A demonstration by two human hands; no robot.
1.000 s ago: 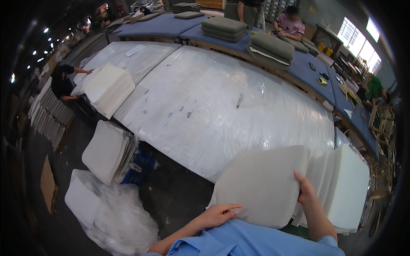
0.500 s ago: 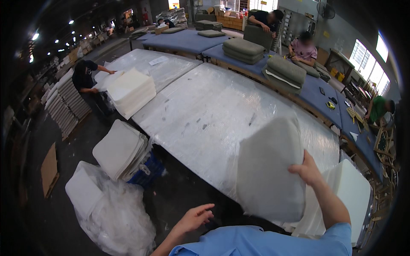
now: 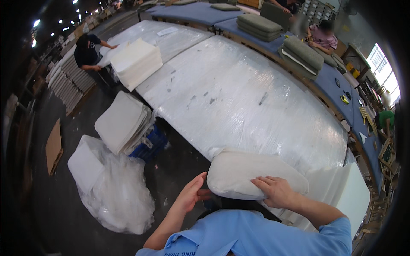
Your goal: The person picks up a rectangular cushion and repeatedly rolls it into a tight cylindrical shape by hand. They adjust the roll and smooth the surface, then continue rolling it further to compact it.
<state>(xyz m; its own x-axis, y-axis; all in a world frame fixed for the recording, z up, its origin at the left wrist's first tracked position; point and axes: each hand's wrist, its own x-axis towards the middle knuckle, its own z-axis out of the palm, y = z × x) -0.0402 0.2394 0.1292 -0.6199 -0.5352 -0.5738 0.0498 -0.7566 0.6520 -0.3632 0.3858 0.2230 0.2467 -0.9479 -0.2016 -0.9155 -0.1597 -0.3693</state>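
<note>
left hand (image 3: 192, 195), open, sits beside pale cushion (image 3: 239, 171) at 8 o'clock; right hand (image 3: 278, 192) lies on it at 5 o'clock, grip unclear.

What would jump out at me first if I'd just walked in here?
Probably the big, shiny plastic-covered table filling the middle. At its near edge, the wearer's right hand lies on a pale, rounded cushion, with the left hand at the cushion's left end. Then your eye might drift to the cloudy heap of clear plastic on the floor at lower left, or the grey-green cushions along the blue tables behind.
</note>
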